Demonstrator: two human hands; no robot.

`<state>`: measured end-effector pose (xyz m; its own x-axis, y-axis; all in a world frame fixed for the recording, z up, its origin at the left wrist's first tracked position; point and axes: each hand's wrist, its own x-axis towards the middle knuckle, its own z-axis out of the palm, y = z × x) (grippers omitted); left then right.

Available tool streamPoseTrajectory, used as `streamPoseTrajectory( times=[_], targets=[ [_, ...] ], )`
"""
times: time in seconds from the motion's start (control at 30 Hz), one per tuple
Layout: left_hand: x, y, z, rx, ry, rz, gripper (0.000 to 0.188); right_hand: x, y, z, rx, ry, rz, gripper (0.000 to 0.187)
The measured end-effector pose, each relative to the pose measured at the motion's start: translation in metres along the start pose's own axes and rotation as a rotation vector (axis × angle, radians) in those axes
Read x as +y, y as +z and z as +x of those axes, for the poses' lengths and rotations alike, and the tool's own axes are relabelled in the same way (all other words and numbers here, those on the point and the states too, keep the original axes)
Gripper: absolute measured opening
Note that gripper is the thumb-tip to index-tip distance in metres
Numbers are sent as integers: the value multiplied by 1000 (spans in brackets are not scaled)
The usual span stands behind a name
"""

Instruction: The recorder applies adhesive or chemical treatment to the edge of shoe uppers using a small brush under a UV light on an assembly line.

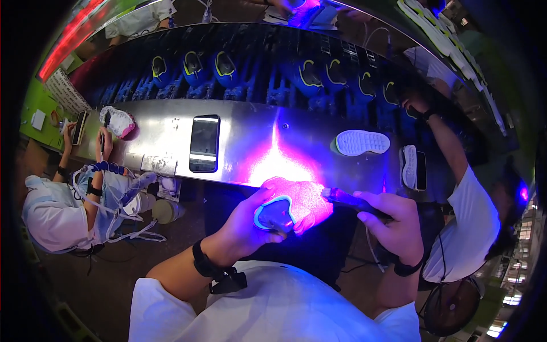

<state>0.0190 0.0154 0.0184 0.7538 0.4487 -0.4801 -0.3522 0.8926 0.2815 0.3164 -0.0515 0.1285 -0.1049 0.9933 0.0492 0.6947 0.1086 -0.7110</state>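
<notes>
My left hand (pixel 246 225) is closed around a shoe upper (pixel 307 196) with a light blue collar edge, held just off the front edge of the metal bench. Bright pink and violet light washes over the upper and blurs its detail. In my right hand (pixel 396 225) is a dark-handled brush (pixel 348 198), gripped between thumb and fingers. Its tip meets the right side of the upper; the bristles are hard to make out in the glare.
A black phone (pixel 204 142) lies on the metal bench (pixel 239 125). White soles (pixel 362 142) (pixel 409 166) rest to the right. Behind runs a dark conveyor (pixel 268 68) carrying several shoes (pixel 225 65). Co-workers sit left (pixel 48 211) and right (pixel 470 228), the left one brushing a shoe (pixel 119 121).
</notes>
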Motion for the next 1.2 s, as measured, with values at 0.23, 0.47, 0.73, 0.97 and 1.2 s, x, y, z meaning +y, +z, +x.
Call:
streamPoseTrajectory(
  times=[0.23,0.47,0.73,0.97,1.2],
  targets=[
    [1,14,4,98,-148,-199,52,9,0,4,9,-26,-2,44],
    [-6,20,18,-64,-431,-593,71,41,2,9,73,-50,54,45],
    [-22,31,28,-101,-553,-756,82,69,20,-1,164,-96,150,45],
    [-34,32,26,-271,-573,-814,76,69,32,-17,213,-126,170,42],
    [-29,24,6,-340,-460,-668,74,67,52,-44,198,-140,184,44]
  ],
)
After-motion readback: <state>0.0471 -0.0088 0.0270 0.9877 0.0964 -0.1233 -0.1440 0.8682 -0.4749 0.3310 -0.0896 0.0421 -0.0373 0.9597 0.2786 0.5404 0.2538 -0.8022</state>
